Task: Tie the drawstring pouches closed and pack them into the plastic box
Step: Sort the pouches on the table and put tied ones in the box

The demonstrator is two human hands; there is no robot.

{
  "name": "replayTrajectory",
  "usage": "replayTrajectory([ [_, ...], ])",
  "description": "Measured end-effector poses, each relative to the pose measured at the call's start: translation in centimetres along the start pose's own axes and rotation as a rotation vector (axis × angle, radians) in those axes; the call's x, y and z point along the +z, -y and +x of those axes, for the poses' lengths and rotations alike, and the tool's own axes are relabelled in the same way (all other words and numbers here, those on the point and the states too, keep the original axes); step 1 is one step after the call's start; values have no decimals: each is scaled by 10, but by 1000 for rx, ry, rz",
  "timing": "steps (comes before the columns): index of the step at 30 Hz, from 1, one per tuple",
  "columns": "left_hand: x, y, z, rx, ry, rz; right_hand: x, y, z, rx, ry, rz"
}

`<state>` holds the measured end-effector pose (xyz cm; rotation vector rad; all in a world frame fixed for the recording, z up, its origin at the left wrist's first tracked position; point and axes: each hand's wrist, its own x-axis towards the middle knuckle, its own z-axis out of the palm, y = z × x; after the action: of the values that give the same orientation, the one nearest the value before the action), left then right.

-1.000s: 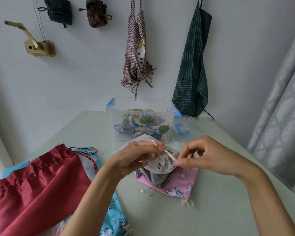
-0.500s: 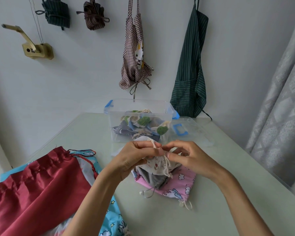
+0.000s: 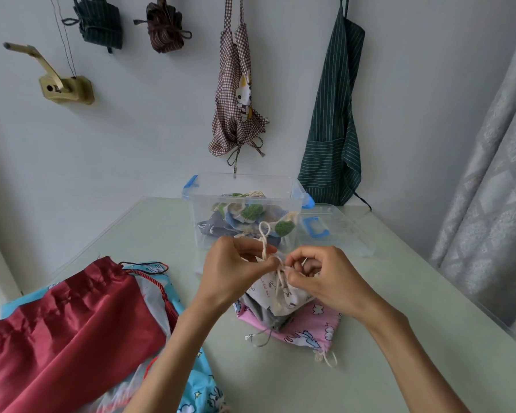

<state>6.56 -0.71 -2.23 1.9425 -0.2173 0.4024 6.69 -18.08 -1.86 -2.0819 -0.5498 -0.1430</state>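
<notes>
Cream cord (image 3: 265, 234): looped up, pinched by left hand (image 3: 236, 272) and right hand (image 3: 325, 278)
White pouch (image 3: 280, 296): before plastic box (image 3: 245, 186), atop pink pouch (image 3: 310, 326)

A plain white wall (image 3: 149, 135) is filling the back of the room, and soft even light is falling on it. On this wall a checked apron (image 3: 236, 93) and a dark green striped apron (image 3: 334, 120) are hanging side by side, two small tied fabric bundles (image 3: 131, 22) are hanging higher to the left, and a brass-coloured fitting (image 3: 63, 87), maybe a crank or bracket, is sticking out below them. A pale green table (image 3: 399, 293) is standing against the wall, and a grey patterned curtain (image 3: 489, 204) is hanging along the right side.
</notes>
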Motion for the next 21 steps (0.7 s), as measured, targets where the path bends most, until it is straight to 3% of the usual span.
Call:
replayTrajectory([
  [4, 6, 10, 0, 43, 31, 147, 2, -7, 2, -16, -49, -130],
  [8, 6, 20, 0, 39, 40, 262, 2, -9, 2, 84, 30, -121],
  [13, 6, 14, -2, 46, -3, 135, 1, -13, 5, 195, 21, 38],
  [17, 5, 15, -2, 75, -78, 196, 3, -12, 4, 260, 25, 237],
  [21, 4, 15, -1, 94, -53, 226, 5, -5, 4, 278, -56, 325],
])
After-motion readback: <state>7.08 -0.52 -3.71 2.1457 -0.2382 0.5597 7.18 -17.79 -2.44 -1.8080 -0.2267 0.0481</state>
